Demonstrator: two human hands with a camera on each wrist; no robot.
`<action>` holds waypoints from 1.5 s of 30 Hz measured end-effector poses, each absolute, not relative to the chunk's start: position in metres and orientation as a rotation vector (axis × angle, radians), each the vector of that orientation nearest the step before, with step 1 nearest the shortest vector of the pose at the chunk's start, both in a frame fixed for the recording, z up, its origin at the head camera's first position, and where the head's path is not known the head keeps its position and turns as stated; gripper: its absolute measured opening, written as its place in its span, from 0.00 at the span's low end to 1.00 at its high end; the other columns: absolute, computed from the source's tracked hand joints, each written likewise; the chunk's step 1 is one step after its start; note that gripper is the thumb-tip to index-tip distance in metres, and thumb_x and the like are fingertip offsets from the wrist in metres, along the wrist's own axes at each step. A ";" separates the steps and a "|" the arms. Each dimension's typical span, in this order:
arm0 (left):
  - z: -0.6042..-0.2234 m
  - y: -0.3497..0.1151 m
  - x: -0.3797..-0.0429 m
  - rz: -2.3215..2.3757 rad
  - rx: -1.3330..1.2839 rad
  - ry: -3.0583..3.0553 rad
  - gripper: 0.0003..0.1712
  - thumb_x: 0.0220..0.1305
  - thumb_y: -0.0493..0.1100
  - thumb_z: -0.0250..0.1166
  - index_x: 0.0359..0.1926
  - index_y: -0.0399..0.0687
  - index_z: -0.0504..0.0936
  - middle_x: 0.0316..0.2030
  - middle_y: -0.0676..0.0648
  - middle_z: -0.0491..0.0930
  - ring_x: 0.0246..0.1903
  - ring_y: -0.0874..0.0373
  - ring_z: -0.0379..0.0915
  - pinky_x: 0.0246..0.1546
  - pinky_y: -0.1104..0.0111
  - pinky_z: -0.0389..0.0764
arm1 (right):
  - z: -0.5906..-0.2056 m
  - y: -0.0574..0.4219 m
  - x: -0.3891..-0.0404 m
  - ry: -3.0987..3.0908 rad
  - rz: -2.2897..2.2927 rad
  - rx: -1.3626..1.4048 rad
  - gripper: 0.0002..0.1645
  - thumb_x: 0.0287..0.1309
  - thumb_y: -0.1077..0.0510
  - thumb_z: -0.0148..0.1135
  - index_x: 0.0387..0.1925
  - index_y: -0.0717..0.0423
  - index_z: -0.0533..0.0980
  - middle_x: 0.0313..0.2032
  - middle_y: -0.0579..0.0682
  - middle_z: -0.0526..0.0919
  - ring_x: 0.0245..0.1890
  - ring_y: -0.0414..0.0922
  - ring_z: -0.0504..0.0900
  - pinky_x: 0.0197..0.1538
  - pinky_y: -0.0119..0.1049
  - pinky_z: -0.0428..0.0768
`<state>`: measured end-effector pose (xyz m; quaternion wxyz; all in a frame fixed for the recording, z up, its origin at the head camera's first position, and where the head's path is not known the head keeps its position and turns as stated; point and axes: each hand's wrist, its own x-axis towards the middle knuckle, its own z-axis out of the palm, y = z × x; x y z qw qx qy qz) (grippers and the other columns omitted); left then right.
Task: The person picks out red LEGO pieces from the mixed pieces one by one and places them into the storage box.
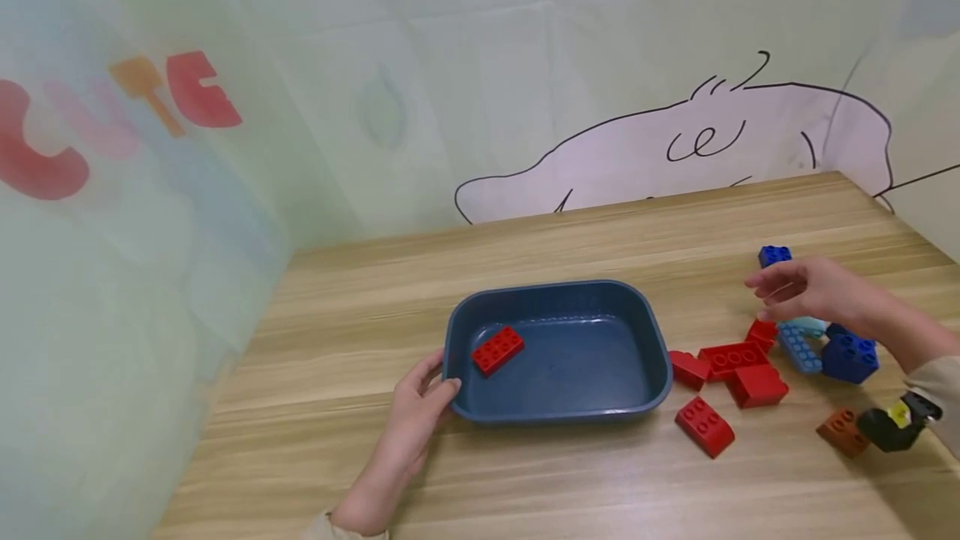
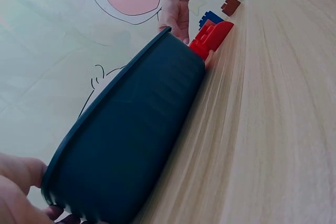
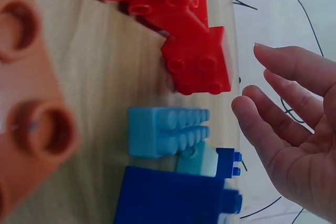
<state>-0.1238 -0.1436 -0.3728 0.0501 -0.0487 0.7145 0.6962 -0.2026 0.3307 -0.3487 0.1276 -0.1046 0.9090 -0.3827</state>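
In the middle of the head view, a dark blue tray [image 1: 577, 369] stands on the wooden table [image 1: 337, 340]. The left hand [image 1: 417, 413] grips its left edge, with the thumb upon the rim; the other fingertips are partly hidden, so I cannot tell how far they reach. One red brick [image 1: 498, 351] lies inside, at the tray's left. At the right of the frame, the right hand [image 1: 821, 294] hangs above the table, fingers spread and lightly bent, near a light blue brick [image 1: 799, 348] and a large blue brick [image 1: 850, 359].
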 end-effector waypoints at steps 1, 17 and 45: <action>-0.373 -0.144 -0.124 2.119 -0.147 2.176 0.30 0.62 0.31 0.52 0.64 0.26 0.58 0.61 0.30 0.62 0.48 0.52 0.73 0.40 0.65 0.80 | -0.350 0.332 -0.202 2.648 -1.104 -0.304 0.32 0.50 0.61 0.67 0.55 0.71 0.68 0.47 0.64 0.75 0.44 0.52 0.77 0.39 0.32 0.80; -0.373 -0.145 -0.125 2.120 -0.174 2.154 0.29 0.61 0.30 0.51 0.64 0.28 0.60 0.60 0.31 0.64 0.49 0.49 0.73 0.43 0.63 0.79 | -0.362 0.334 -0.194 2.601 -1.127 -0.327 0.32 0.49 0.62 0.67 0.54 0.74 0.68 0.48 0.67 0.76 0.46 0.54 0.77 0.39 0.33 0.81; -0.374 -0.145 -0.125 2.124 -0.184 2.156 0.29 0.61 0.31 0.52 0.64 0.29 0.60 0.60 0.31 0.64 0.48 0.50 0.74 0.42 0.63 0.80 | -0.366 0.331 -0.190 2.618 -1.084 -0.202 0.34 0.49 0.55 0.69 0.52 0.74 0.70 0.42 0.57 0.81 0.40 0.47 0.77 0.38 0.32 0.78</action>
